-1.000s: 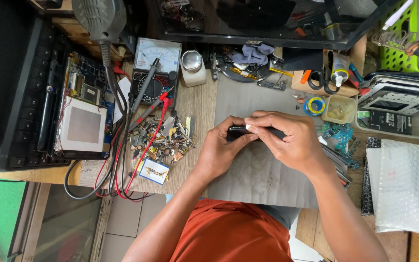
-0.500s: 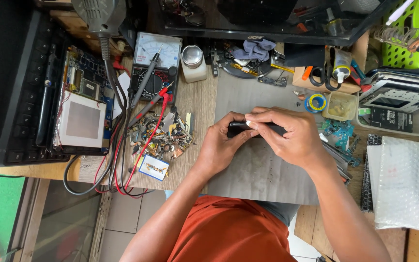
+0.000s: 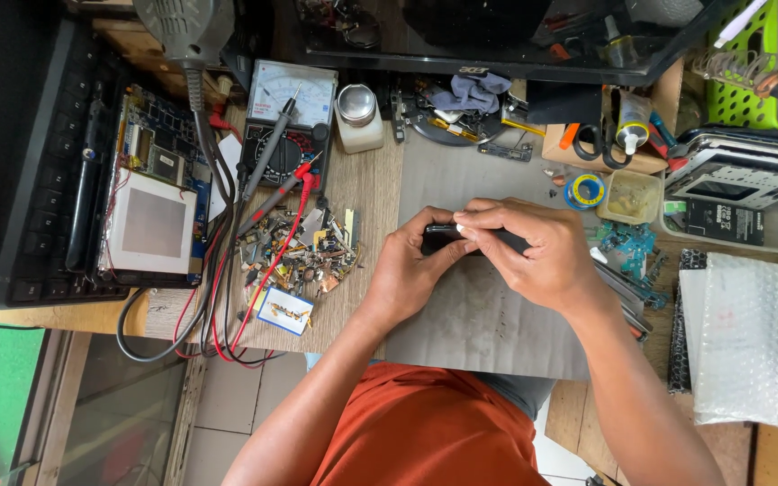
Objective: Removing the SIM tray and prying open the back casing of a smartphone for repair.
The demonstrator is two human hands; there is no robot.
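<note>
Both of my hands meet over a grey work mat (image 3: pixel 461 333) on a wooden bench. My left hand (image 3: pixel 411 270) grips the left end of a small black device (image 3: pixel 443 236) from below. My right hand (image 3: pixel 533 252) covers the device's right part, with fingertips pressed on its top edge. Most of the device is hidden by my fingers.
A pile of small electronic parts (image 3: pixel 303 256) lies left of the mat, with red and black probe leads (image 3: pixel 272 202) and an analog multimeter (image 3: pixel 285 112). An opened circuit board (image 3: pixel 150 207) sits far left. A white jar (image 3: pixel 357 117), tape rolls (image 3: pixel 584 191), trays and bubble wrap (image 3: pixel 740 337) crowd the right.
My hands have stayed together on the black device with only slight finger shifts. The view has drifted a little.
</note>
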